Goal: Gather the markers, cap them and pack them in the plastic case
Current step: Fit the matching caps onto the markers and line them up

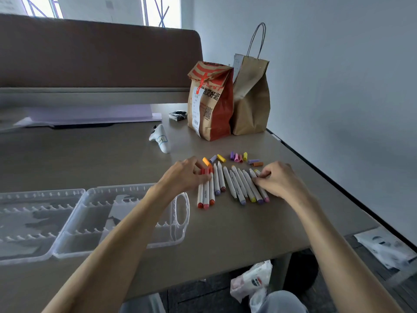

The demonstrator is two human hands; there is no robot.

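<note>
So the big grey-brown desk [225, 233] takes up most of the view; on its left side lies the clear plastic case [126, 187], opened flat with both halves showing their notched slots, nothing in them as far as I can see, handle end pointing toward the markers. At the back of the desk stand two paper bags touching each other: a red-striped bag [216, 109] with a receipt taped on, and a plain brown bag [252, 102] with twine handles; a white controller [160, 139] lies to their left.

Both arms reach in from the bottom. The left hand [185, 175] has its fingers curled onto the far ends of the three reddish ones at the left of the row, pinching at the red caps there; the right hand [277, 179] is curled over the far ends of the rightmost ones, fingertips pinching them against the desk.

The markers [234, 186] lie side by side in a loose row between the hands, just right of the case; white barrels, coloured caps on the near ends, several far tips bare. The loose caps [239, 157] (yellow, purple, pink, orange) sit scattered just behind the row.
</note>
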